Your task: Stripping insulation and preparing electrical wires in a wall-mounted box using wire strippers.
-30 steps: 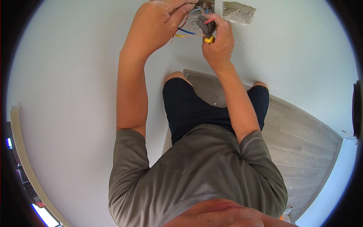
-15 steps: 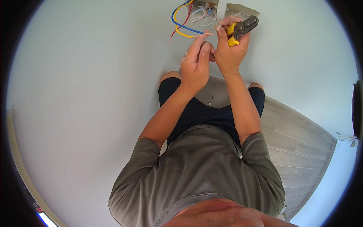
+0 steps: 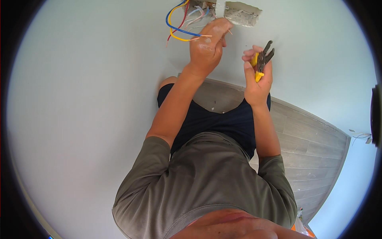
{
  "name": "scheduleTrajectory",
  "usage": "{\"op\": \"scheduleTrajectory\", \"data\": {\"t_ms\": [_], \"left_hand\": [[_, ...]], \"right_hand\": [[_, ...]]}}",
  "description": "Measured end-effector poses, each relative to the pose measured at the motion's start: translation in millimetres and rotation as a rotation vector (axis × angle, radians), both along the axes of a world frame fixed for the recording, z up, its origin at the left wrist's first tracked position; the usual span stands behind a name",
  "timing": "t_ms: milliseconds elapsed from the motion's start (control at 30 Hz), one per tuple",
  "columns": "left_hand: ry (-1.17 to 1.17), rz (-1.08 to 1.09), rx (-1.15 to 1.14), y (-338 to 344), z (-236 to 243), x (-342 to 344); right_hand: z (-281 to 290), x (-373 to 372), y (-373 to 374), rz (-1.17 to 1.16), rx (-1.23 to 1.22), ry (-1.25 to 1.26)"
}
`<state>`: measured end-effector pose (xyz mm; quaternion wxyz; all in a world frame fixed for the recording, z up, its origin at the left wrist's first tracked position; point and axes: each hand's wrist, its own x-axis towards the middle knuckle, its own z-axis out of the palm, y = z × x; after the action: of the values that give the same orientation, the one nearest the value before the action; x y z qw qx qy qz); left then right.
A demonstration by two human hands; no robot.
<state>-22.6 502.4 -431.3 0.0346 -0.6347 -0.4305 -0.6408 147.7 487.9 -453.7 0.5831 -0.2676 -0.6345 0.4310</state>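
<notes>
Wall [image 3: 91, 99], pale and smooth, spreads across the left and far parts of the scene. Nearest is the person's grey-green shirt [image 3: 227, 175], with plank flooring [image 3: 306, 137] running along the right and dark shorts [image 3: 223, 123] beyond the shirt's hem.

Both forearms reach toward the far side. The left hand [image 3: 207, 47] is raised just below the wall openings, its back partly turned to view and its fingers bent close together. A short wire end [image 3: 230, 32] shows by its fingertips; whether they pinch it cannot be told. The right hand [image 3: 258, 81] is to the right and a little nearer, half curled around the wire strippers [image 3: 261, 60], thumb on one side and some fingers lifted loosely off the handles.

At the far edge, a rough rectangular recess [image 3: 242, 16] is cut into the wall, right of a second opening partly out of view. The wire strippers, yellow-handled, point away with their dark jaws spread, right of the left hand and well apart from it. From the left opening loop a blue wire [image 3: 179, 30], a yellow wire [image 3: 179, 38] and a red wire [image 3: 185, 16]; the bare copper tips of the blue and yellow ones lie at the left hand. Paler wires cluster behind them.
</notes>
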Motion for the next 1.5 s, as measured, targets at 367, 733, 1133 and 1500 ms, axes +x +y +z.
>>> {"op": "scheduleTrajectory", "data": {"t_ms": [367, 733, 1133, 1500], "left_hand": [[-0.210, 0.014, -0.203, -0.9, 25.9, 16.2], [-0.326, -0.014, -0.343, -1.4, 25.1, 9.8], [-0.329, 0.022, -0.319, -8.2, 24.4, 14.2], [-0.287, -0.050, -0.458, -4.2, 24.6, -2.3]], "right_hand": [[36.9, -4.1, 11.7, -0.454, 0.442, -0.760], [66.4, -16.4, 21.1, -0.499, 0.491, -0.920], [82.3, -8.4, 15.5, 0.080, -0.281, -0.555], [56.5, -38.5, 18.3, -0.612, 0.534, -0.961]]}}
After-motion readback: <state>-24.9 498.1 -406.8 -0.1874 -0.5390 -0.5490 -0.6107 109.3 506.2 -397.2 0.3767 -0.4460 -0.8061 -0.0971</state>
